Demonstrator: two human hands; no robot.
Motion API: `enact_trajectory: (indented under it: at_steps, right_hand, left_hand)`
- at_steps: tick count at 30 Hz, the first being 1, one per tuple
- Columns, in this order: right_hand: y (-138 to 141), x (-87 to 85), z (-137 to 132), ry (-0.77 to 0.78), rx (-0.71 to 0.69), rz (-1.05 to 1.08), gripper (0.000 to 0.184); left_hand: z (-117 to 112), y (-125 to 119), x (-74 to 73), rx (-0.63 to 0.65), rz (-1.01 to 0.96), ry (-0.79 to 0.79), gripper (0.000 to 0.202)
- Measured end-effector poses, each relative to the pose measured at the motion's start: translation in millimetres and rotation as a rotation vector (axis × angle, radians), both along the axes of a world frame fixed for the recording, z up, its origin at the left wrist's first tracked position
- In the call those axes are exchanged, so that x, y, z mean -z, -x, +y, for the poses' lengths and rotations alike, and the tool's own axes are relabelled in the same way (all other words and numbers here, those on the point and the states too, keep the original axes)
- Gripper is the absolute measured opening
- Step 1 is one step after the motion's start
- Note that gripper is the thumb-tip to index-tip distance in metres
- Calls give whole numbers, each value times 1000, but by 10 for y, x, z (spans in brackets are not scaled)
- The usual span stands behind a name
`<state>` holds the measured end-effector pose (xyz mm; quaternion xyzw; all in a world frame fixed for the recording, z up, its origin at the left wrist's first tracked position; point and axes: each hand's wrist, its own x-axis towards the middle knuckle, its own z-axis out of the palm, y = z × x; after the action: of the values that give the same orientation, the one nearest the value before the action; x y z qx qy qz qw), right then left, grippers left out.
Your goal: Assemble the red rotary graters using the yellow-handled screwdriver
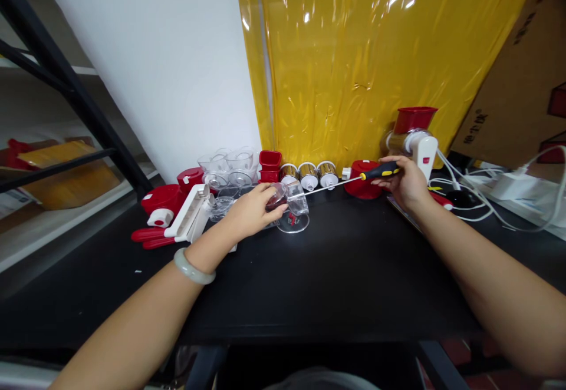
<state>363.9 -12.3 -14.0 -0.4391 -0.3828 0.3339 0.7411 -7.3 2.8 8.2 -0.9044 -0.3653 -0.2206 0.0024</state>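
My left hand [253, 210] is closed around a clear plastic housing [297, 198], tipped on its side above the table. Something dark red shows through it by my fingers. A long screwdriver [381, 171] with a black and yellow handle is gripped in my right hand [409, 184]. Its thin shaft points left, and the tip reaches the open end of the clear housing; whether it touches is too small to tell. Beneath the housing lies a round clear base [293, 222] with a small red part on it.
Metal grater drums [308, 175] and red cups [269, 166] line the back. Clear plastic parts [230, 166], red bases [163, 204] and white arms with red handles [188, 219] sit left. An assembled red-and-white grater [420, 142] and white cables [475, 195] occupy the right.
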Motion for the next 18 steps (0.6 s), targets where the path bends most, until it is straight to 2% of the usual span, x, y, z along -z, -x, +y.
enact_trajectory:
  at_steps: [4,11,18]
  right_hand:
    - [20,-17,-9,28,13,29,17]
    - [4,9,32,-14,59,-46,12]
    - [-29,42,74,8,85,-78,24]
  left_hand:
    - [-1,3,2,5,-4,-2,33]
    - [-12,-7,-8,-5,-1,8,32]
    - [-5,0,0,-12,12,6,33]
